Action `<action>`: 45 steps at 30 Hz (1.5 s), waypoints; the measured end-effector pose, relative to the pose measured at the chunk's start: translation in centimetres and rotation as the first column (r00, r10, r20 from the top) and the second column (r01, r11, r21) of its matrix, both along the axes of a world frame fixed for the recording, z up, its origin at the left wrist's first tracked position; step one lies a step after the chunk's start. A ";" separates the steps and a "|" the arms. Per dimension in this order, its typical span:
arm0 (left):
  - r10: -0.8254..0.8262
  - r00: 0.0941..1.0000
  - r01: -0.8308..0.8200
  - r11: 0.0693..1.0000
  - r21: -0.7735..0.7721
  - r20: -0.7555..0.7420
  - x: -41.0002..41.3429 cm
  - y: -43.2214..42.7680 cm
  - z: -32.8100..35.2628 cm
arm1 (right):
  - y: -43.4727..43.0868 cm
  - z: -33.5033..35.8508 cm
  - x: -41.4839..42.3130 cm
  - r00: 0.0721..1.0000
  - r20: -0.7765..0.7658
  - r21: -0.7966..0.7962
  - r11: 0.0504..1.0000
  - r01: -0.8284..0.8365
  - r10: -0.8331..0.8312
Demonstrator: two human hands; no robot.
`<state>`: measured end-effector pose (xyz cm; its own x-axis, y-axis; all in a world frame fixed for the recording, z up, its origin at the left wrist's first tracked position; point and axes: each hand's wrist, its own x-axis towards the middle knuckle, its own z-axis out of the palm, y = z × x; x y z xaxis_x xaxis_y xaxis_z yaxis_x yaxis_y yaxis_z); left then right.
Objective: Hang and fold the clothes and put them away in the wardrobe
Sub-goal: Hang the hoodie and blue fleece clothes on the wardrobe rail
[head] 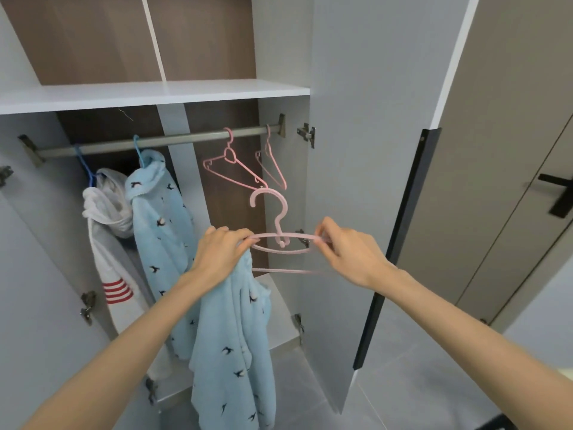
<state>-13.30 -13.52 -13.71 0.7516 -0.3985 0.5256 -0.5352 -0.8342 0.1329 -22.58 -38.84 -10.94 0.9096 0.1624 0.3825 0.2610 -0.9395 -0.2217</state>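
I hold a pink hanger level in front of the open wardrobe. My left hand grips its left end together with a light blue garment with dark bird prints, which hangs down from that hand. My right hand pinches the hanger's right end. Behind them runs the wardrobe's metal rail.
On the rail hang a matching blue bird-print top and a white garment with red stripes on blue hangers, plus two bare pink hangers. A white shelf sits above. The open wardrobe door stands at my right.
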 end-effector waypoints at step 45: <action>-0.261 0.899 0.229 0.965 -0.131 -0.351 -2.2 -1.2 -1.8 | -3.9 0.2 2.1 0.974 -0.183 0.394 0.898 0.195 -0.132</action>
<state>-15.49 -14.74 -15.55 0.7809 -0.5607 0.2753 -0.6223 -0.6601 0.4207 -20.46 -42.69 -10.69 0.9608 -0.1343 0.2425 0.0460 -0.7854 -0.6173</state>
